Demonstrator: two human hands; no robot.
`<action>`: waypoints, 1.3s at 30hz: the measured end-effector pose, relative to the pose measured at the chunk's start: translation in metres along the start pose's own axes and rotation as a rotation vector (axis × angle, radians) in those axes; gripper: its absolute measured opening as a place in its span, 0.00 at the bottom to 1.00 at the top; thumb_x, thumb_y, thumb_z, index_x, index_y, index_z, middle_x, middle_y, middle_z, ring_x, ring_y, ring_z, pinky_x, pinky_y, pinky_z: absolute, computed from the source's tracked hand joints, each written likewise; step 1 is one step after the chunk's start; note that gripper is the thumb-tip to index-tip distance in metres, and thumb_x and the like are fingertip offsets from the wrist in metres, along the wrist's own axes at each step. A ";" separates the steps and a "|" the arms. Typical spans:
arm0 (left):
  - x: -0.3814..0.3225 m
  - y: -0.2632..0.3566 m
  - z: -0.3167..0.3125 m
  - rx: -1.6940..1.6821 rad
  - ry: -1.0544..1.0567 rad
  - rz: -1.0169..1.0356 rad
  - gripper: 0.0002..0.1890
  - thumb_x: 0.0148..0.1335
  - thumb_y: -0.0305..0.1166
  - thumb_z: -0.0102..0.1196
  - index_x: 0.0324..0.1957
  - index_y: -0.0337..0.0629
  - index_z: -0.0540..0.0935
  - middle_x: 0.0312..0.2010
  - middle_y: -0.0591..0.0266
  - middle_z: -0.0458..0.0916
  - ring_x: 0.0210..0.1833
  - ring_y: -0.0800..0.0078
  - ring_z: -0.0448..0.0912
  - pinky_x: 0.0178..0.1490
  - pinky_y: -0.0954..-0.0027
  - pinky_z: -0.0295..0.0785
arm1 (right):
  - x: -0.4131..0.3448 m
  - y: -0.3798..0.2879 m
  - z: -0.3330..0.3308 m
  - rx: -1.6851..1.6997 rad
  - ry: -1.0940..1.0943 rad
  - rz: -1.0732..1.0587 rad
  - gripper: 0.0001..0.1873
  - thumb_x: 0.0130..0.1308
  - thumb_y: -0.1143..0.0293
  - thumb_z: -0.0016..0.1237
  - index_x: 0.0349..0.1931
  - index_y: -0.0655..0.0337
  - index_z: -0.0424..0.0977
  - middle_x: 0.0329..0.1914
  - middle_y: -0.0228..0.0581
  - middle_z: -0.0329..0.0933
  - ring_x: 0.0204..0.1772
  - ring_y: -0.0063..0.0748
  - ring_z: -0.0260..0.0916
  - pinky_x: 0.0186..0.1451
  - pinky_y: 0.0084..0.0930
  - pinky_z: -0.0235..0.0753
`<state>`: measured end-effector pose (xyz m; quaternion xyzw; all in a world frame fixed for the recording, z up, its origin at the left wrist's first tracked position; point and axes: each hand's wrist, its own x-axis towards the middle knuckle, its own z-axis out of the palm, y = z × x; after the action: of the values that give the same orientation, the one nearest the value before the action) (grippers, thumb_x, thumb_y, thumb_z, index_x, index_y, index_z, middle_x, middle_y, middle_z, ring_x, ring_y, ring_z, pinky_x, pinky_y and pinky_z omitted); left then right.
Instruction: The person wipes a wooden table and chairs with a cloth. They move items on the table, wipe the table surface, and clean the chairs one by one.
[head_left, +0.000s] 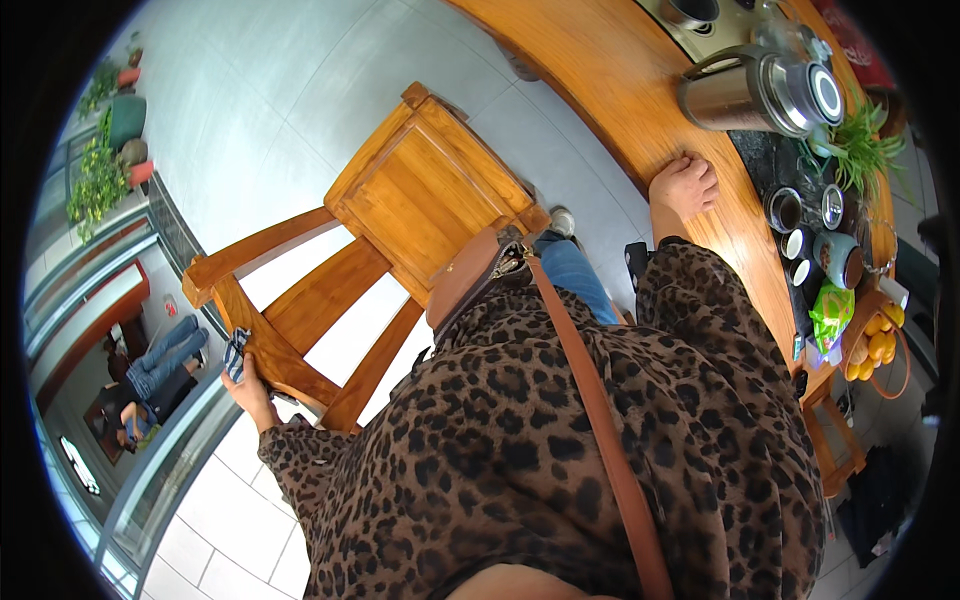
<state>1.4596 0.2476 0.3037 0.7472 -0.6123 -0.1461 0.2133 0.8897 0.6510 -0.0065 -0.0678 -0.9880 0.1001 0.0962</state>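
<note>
At the left, my left hand (253, 391) grips a blue-and-white striped cloth (237, 354) against the top rail of a wooden armchair's back (262, 341). The chair's seat (431, 199) lies before me, with one armrest (259, 244) on its far left side. My right hand (686, 189) rests with curled fingers on the edge of a wooden table (637, 97); nothing shows in it. A brown leather shoulder bag (465, 277) hangs at my front from its strap (592, 412).
A steel vacuum flask (739, 90) stands beyond my right hand. Along a black tea tray (761, 157) are small white cups (792, 244), a blue jar (832, 255), a green packet (832, 315) and a basket of yellow fruit (877, 349). Potted plants (97, 191) and a person (161, 367) are at far left.
</note>
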 end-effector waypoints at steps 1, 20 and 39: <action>-0.006 -0.011 -0.004 -0.077 -0.063 -0.011 0.37 0.62 0.37 0.65 0.68 0.34 0.61 0.50 0.48 0.78 0.48 0.64 0.77 0.50 0.65 0.74 | -0.003 0.000 0.000 0.024 -0.040 0.004 0.12 0.72 0.58 0.41 0.49 0.48 0.74 0.61 0.38 0.68 0.66 0.50 0.57 0.67 0.51 0.54; -0.022 -0.072 0.011 0.067 0.207 0.109 0.28 0.66 0.38 0.61 0.62 0.33 0.69 0.55 0.43 0.75 0.55 0.57 0.75 0.55 0.61 0.73 | -0.032 -0.006 0.022 -0.010 0.104 -0.024 0.11 0.69 0.58 0.43 0.45 0.47 0.76 0.55 0.39 0.70 0.60 0.51 0.61 0.60 0.52 0.59; 0.124 -0.174 0.466 -0.327 -0.555 -0.216 0.46 0.68 0.61 0.48 0.76 0.41 0.52 0.78 0.47 0.35 0.80 0.51 0.42 0.76 0.53 0.50 | -0.038 0.021 0.086 -0.021 0.104 -0.048 0.15 0.69 0.54 0.43 0.49 0.45 0.78 0.58 0.40 0.72 0.63 0.51 0.62 0.65 0.52 0.59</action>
<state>1.4107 0.0887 -0.1815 0.6953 -0.5326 -0.4621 0.1389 0.9112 0.6493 -0.1005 -0.0501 -0.9840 0.0838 0.1489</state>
